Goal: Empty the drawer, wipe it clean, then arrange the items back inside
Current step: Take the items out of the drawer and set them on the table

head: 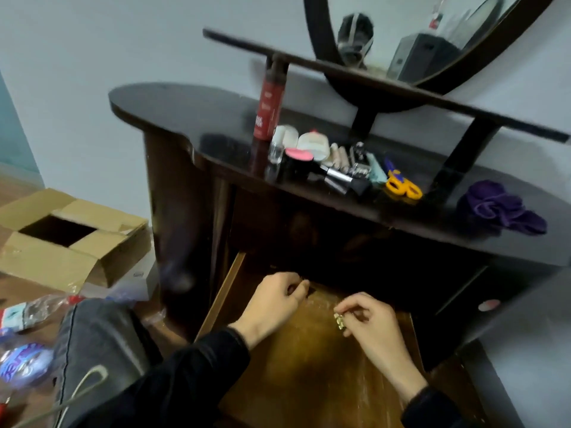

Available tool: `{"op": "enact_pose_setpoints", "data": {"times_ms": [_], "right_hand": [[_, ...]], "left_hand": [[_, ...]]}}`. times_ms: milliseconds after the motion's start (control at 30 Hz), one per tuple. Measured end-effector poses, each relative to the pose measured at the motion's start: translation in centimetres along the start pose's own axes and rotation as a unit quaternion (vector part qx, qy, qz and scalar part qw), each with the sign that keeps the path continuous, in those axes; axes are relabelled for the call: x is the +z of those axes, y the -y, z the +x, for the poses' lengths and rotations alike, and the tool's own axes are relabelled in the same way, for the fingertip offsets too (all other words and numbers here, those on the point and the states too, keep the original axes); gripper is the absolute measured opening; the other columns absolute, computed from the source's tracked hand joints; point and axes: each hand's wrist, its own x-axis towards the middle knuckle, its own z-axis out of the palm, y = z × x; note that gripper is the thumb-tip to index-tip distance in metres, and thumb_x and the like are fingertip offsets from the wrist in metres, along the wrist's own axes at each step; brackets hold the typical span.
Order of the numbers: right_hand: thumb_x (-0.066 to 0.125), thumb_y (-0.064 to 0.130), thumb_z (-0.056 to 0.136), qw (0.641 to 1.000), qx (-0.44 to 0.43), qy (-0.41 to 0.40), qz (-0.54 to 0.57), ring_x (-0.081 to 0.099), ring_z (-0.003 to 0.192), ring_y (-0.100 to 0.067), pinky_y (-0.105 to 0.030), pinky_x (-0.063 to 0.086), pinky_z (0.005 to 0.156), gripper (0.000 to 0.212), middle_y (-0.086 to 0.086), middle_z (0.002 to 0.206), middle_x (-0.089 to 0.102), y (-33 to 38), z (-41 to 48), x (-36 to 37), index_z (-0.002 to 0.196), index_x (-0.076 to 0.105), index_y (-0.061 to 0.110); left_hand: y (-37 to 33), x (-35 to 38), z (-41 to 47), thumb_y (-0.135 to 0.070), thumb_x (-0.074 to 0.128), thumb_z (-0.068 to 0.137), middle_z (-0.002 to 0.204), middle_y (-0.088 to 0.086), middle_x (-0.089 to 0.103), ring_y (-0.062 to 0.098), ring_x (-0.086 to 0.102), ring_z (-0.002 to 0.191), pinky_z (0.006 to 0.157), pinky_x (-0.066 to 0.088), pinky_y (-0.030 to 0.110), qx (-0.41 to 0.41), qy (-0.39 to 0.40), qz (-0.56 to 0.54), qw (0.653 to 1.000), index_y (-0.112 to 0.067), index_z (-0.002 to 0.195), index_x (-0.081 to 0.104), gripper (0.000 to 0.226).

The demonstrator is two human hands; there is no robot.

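drawer (309, 359) open under both hands; right hand (367, 322) pinches small gold item (340, 321); left hand (275, 301) curled, contents unclear.

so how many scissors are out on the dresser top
1. The yellow-handled scissors lie on the dresser top, at the right end of the row of cosmetics, left of the purple cloth. The clutter could hide more.

The drawer (309, 359) lies open and nearly bare; both hands sit near its back, under the desk (185, 118) edge. On the desk, the left end is free; cosmetics (324, 162) crowd the middle, scissors (401, 183) and cloth (500, 208) the right.
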Motion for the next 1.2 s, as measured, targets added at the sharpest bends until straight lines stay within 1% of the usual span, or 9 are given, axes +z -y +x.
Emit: {"op": "enact_pose_setpoints", "data": {"times_ms": [100,233,333,467,633,733,933,1067,1200], "right_hand": [[0.063,-0.012,0.085,0.994,-0.054,-0.038,0.09,0.068,0.074,-0.015,-0.03,0.058,0.058,0.043,0.007,0.087,0.069,4.9,0.0,-3.3,0.076,0.075,0.028],[0.064,-0.008,0.082,0.977,-0.135,-0.064,0.155,0.067,0.06,-0.021,-0.032,0.057,0.055,0.032,-0.004,0.083,0.07,10.8,1.4,-6.4,0.081,0.076,0.022],[0.062,-0.007,0.081,0.97,-0.157,-0.085,0.167,0.066,0.052,-0.02,-0.026,0.054,0.053,0.035,0.0,0.077,0.072,14.2,4.5,-7.2,0.078,0.076,0.026],[0.059,-0.011,0.082,0.972,-0.126,-0.048,0.191,0.064,0.048,-0.018,-0.024,0.051,0.048,0.041,0.0,0.071,0.073,17.5,9.3,-5.6,0.07,0.076,0.025],[0.058,-0.01,0.083,0.973,-0.079,-0.001,0.215,0.064,0.061,-0.021,-0.027,0.055,0.053,0.025,-0.005,0.081,0.071,19.9,12.7,-1.7,0.079,0.076,0.007],[0.056,-0.011,0.085,0.98,-0.074,0.007,0.186,0.063,0.06,-0.011,-0.025,0.055,0.052,0.022,-0.004,0.082,0.069,21.4,14.1,0.3,0.089,0.074,0.001],[0.062,0.001,0.091,0.986,-0.098,-0.042,0.125,0.06,0.048,-0.002,-0.017,0.045,0.044,0.017,0.002,0.073,0.066,22.4,15.1,2.9,0.092,0.075,0.013],[0.06,0.004,0.094,0.984,-0.1,-0.074,0.125,0.065,0.056,-0.008,-0.019,0.049,0.045,0.017,0.001,0.079,0.068,22.1,15.1,3.0,0.098,0.073,0.014],[0.063,0.003,0.091,0.985,-0.122,-0.069,0.1,0.066,0.064,-0.004,-0.019,0.052,0.048,0.021,0.002,0.085,0.068,21.8,14.8,2.9,0.092,0.071,0.022]], "left_hand": [[-4.1,-3.2,-0.8,-0.041,0.05,0.1,0.06,-0.012,0.056,0.005,0.053,0.053,0.05,0.032,0.013,0.111,-0.055,0.019,0.992,-0.025,0.064,0.05,0.04],[-9.4,-7.6,0.1,-0.039,0.053,0.1,0.058,-0.002,0.04,0.005,0.04,0.054,0.051,0.031,0.026,0.193,-0.127,-0.014,0.973,-0.019,0.065,0.041,0.042],[-11.9,-11.1,2.4,-0.032,0.057,0.099,0.059,0.005,0.043,0.005,0.036,0.055,0.052,0.029,0.025,0.212,-0.185,-0.005,0.96,-0.014,0.065,0.042,0.041],[-11.7,-15.4,6.3,-0.034,0.057,0.098,0.055,-0.004,0.038,0.009,0.033,0.053,0.053,0.028,0.027,0.174,-0.224,0.066,0.957,-0.012,0.065,0.042,0.043],[-8.8,-19.0,10.4,-0.043,0.058,0.097,0.058,-0.006,0.049,0.011,0.045,0.055,0.052,0.034,0.03,0.117,-0.214,0.177,0.953,-0.018,0.067,0.046,0.041],[-7.6,-20.3,12.2,-0.048,0.055,0.097,0.064,-0.007,0.051,0.008,0.049,0.059,0.052,0.033,0.027,0.107,-0.191,0.262,0.94,-0.022,0.069,0.047,0.039],[-6.5,-21.4,14.0,-0.053,0.046,0.099,0.074,-0.01,0.055,0.005,0.052,0.065,0.055,0.031,0.022,0.114,-0.145,0.3,0.936,-0.029,0.075,0.045,0.034],[-6.1,-21.5,14.0,-0.052,0.043,0.099,0.083,-0.012,0.052,0.005,0.052,0.071,0.056,0.029,0.021,0.123,-0.124,0.311,0.934,-0.031,0.082,0.05,0.028],[-5.8,-21.6,13.6,-0.044,0.046,0.1,0.098,-0.016,0.052,0.004,0.053,0.09,0.065,0.036,0.025,0.151,-0.109,0.292,0.938,-0.036,0.099,0.058,0.014]]}}
